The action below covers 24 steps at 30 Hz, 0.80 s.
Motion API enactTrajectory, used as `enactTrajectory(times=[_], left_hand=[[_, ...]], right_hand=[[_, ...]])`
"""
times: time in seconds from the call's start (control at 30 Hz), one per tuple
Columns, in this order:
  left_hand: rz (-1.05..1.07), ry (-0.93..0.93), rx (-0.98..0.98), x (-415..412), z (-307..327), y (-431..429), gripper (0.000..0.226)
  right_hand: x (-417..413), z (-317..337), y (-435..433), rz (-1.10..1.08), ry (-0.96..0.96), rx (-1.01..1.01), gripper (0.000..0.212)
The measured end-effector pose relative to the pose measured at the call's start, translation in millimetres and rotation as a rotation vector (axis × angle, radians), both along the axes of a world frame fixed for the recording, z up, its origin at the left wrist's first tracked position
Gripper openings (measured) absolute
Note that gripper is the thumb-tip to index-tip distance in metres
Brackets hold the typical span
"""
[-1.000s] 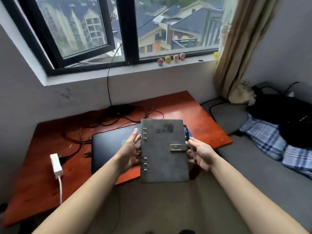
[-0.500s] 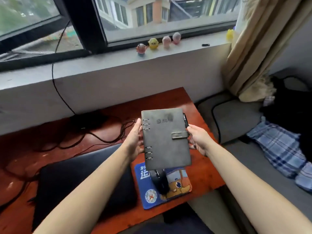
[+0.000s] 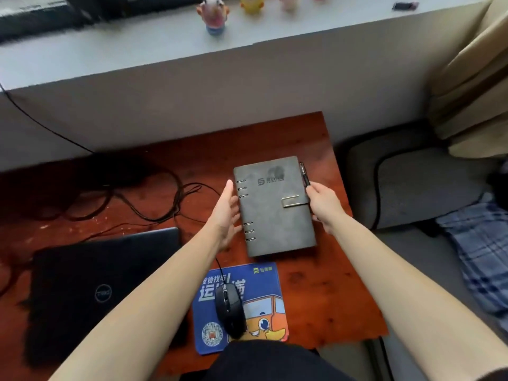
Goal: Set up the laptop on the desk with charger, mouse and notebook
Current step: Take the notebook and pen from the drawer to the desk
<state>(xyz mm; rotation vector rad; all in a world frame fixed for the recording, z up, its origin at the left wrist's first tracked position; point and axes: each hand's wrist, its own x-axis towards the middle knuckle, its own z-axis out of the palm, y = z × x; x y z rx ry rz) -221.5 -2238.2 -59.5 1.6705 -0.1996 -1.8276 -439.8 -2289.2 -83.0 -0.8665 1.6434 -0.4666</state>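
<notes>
A: At the right edge of the notebook [image 3: 275,206], by the clasp [image 3: 290,201]: clamped?

B: Clamped, yes. Right grip [image 3: 324,206] pinching that edge, thumb on top just beside the pen [image 3: 304,174] in its loop, other fingers curled under and mostly out of sight. Wrist straight, bare forearm reaching in from the lower right.

A: And the left grip [image 3: 224,213]?

B: Apart, holding nothing. Flat palm turned toward the notebook's ringed edge, fingers straight and together, fingertips [image 3: 228,185] up beside the top rings [image 3: 242,188]. Touching that edge or just off it: cannot tell. Forearm stretched in from the lower left, crossing above the right part of the laptop [image 3: 110,270].

A: Whereabouts of the notebook, then?

B: Shut, grey cover up, toward the far right corner of the red-brown surface [image 3: 330,292], just beyond the mouse pad [image 3: 270,279]. Flat on the wood or a shade above it: hard to say.

A: Farther out?

B: Black mouse [image 3: 229,312] on the blue mouse pad, cord running up under the left forearm. Closed black laptop just left of the pad, logo up. Tangle of dark cables [image 3: 154,196] behind the laptop, toward the wall. Small toy figures [image 3: 213,15] on the window ledge [image 3: 137,50] above. Beige curtain [image 3: 472,78], grey cushion [image 3: 417,185] and plaid cloth [image 3: 483,251] off to the right.
</notes>
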Motion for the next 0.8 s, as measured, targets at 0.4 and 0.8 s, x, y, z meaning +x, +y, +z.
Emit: enactTrajectory(times=[0.4,0.8], left_hand=[[-0.179,-0.283,-0.113,21.7,11.0,33.6,0.081],[-0.789,-1.256,-0.325,146.6,-12.8,151.7,0.08]], right_hand=[[11.4,-0.6,18.9,-0.159,0.205,-0.193,0.03],[142.3,-12.0,88.2,0.316,0.295,-0.183,0.033]])
